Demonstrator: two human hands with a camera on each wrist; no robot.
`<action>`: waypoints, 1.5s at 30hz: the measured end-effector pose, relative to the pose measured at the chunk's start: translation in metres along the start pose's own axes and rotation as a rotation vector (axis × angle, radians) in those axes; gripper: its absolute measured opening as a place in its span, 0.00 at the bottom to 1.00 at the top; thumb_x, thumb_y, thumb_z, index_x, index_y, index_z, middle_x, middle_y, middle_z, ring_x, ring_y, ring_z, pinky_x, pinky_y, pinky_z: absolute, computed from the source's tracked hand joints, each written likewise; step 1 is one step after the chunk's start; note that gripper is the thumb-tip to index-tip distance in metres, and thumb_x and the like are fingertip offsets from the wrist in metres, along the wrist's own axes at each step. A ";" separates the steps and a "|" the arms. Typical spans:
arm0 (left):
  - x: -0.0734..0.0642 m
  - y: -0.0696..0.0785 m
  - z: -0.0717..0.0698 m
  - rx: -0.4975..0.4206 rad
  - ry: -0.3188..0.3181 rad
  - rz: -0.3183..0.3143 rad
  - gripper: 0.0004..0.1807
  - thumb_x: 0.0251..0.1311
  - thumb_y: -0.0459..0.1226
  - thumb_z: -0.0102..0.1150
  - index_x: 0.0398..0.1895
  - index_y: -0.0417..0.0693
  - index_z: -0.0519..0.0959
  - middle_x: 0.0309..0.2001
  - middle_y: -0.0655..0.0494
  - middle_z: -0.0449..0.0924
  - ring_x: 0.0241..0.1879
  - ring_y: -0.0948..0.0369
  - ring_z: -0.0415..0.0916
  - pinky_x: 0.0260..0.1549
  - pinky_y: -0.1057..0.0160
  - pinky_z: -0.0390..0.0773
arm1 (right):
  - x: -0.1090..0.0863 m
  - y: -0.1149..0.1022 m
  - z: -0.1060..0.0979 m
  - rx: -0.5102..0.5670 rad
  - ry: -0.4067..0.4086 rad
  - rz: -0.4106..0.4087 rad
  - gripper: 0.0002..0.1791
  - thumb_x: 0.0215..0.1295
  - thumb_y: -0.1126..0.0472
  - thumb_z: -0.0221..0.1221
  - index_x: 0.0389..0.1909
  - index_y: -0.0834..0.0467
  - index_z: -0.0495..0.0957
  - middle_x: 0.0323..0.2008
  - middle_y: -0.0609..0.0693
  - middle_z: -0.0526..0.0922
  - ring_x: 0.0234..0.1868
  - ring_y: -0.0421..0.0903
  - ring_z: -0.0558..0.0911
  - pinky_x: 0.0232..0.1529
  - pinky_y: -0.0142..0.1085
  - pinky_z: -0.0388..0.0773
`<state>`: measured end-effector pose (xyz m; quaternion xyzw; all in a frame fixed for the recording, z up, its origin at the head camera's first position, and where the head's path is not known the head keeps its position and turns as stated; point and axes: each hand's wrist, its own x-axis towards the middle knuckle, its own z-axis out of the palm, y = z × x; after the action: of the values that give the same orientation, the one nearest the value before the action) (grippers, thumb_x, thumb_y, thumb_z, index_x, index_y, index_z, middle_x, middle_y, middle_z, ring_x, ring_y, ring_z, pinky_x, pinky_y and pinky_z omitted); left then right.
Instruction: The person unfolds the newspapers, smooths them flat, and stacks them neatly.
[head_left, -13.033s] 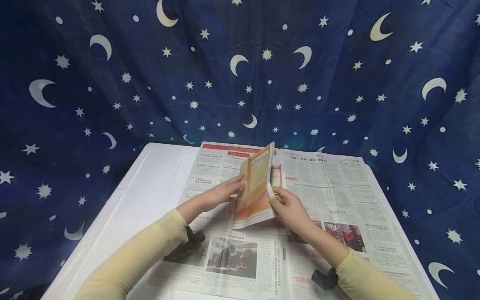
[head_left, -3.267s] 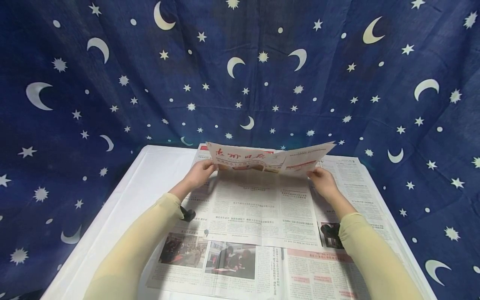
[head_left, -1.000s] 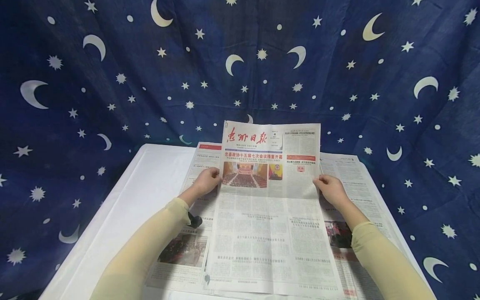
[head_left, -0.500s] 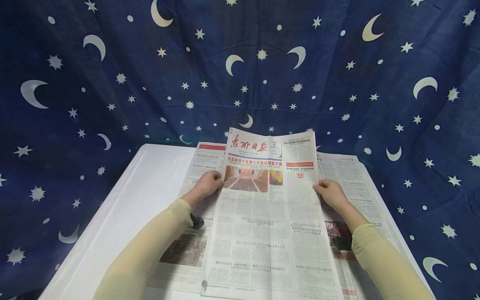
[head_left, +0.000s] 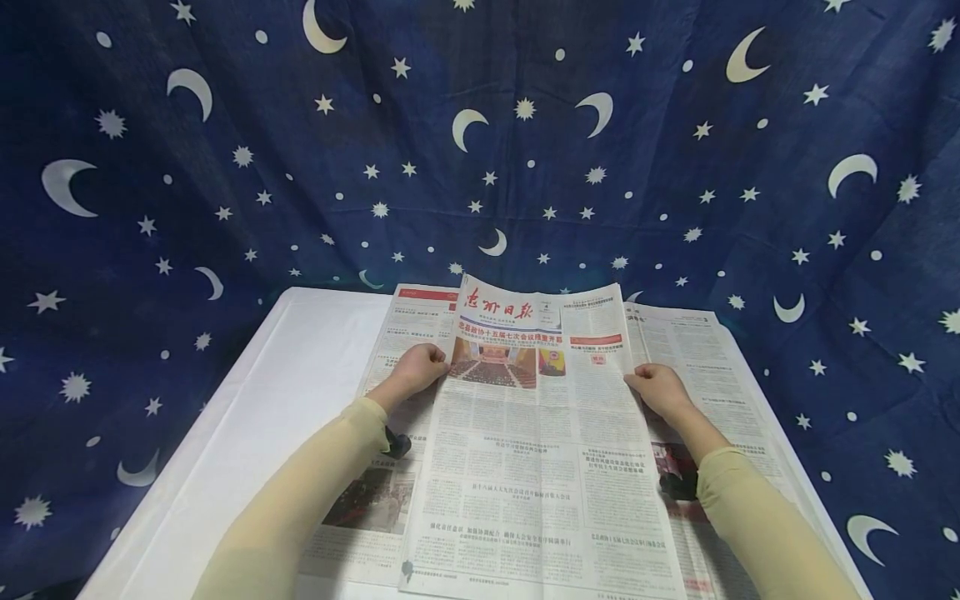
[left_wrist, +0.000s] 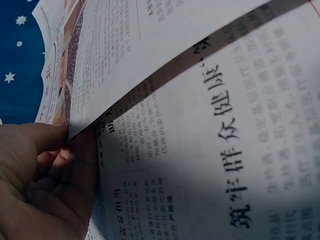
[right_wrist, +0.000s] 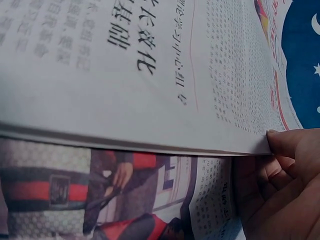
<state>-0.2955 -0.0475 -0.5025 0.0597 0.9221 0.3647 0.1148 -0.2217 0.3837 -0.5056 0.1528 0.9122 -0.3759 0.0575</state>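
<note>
A newspaper (head_left: 532, 467) with a red masthead and a colour photo lies spread in front of me, its far part raised and slightly bowed. My left hand (head_left: 417, 371) pinches its left edge, thumb on top and fingers beneath. On the opposite side, my right hand (head_left: 660, 389) pinches the right edge in the same way. The left wrist view shows the thumb (left_wrist: 52, 136) on the paper's edge, with other printed sheets below. In the right wrist view the paper's edge (right_wrist: 200, 150) stands a little above a printed photo.
More newspaper sheets lie under it, showing at the left (head_left: 408, 329) and right (head_left: 708, 392). They cover much of a white table (head_left: 292, 358). A dark blue curtain (head_left: 480, 150) with moons and stars hangs behind. A black wrist device (head_left: 399, 443) sits at the left cuff.
An orange booklet held 13 seconds ago is out of sight. The newspaper's far half, folded toward me 3.3 seconds ago, then stood up and has since tilted back lower, both hands keeping its edges.
</note>
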 end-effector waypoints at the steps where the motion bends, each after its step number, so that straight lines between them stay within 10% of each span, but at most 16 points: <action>1: 0.000 0.000 0.000 0.006 0.000 0.001 0.08 0.68 0.39 0.64 0.37 0.43 0.79 0.34 0.52 0.77 0.31 0.60 0.75 0.27 0.65 0.74 | 0.000 0.000 0.000 -0.006 0.001 -0.002 0.19 0.75 0.56 0.56 0.49 0.70 0.79 0.37 0.59 0.81 0.32 0.48 0.79 0.26 0.35 0.75; 28: 0.002 0.005 0.005 0.180 0.029 0.009 0.11 0.68 0.40 0.64 0.30 0.46 0.75 0.30 0.54 0.76 0.29 0.58 0.74 0.27 0.64 0.72 | 0.006 0.002 0.003 -0.069 0.014 0.027 0.17 0.74 0.55 0.57 0.43 0.69 0.78 0.35 0.59 0.81 0.31 0.49 0.79 0.25 0.34 0.74; 37: 0.003 0.016 0.004 0.280 0.032 -0.017 0.28 0.68 0.44 0.64 0.64 0.38 0.71 0.54 0.42 0.78 0.52 0.48 0.79 0.53 0.50 0.81 | 0.006 -0.002 0.002 -0.070 0.002 0.036 0.17 0.75 0.55 0.56 0.43 0.68 0.77 0.34 0.59 0.80 0.29 0.48 0.78 0.24 0.34 0.74; 41: -0.004 0.029 0.006 0.351 0.005 0.147 0.38 0.67 0.45 0.64 0.76 0.39 0.64 0.67 0.39 0.70 0.67 0.42 0.69 0.66 0.44 0.70 | 0.005 -0.001 0.002 -0.087 0.005 0.018 0.17 0.74 0.55 0.56 0.42 0.68 0.77 0.34 0.59 0.79 0.30 0.48 0.78 0.26 0.35 0.74; 45: -0.019 0.048 0.020 0.407 -0.127 0.444 0.39 0.68 0.46 0.63 0.78 0.42 0.63 0.74 0.41 0.64 0.73 0.43 0.61 0.72 0.45 0.60 | 0.005 0.000 0.003 -0.095 0.014 0.007 0.17 0.74 0.55 0.56 0.41 0.68 0.77 0.34 0.59 0.79 0.31 0.49 0.77 0.26 0.35 0.73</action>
<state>-0.2707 -0.0035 -0.4804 0.3042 0.9315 0.1844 0.0756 -0.2267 0.3829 -0.5083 0.1556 0.9288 -0.3309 0.0596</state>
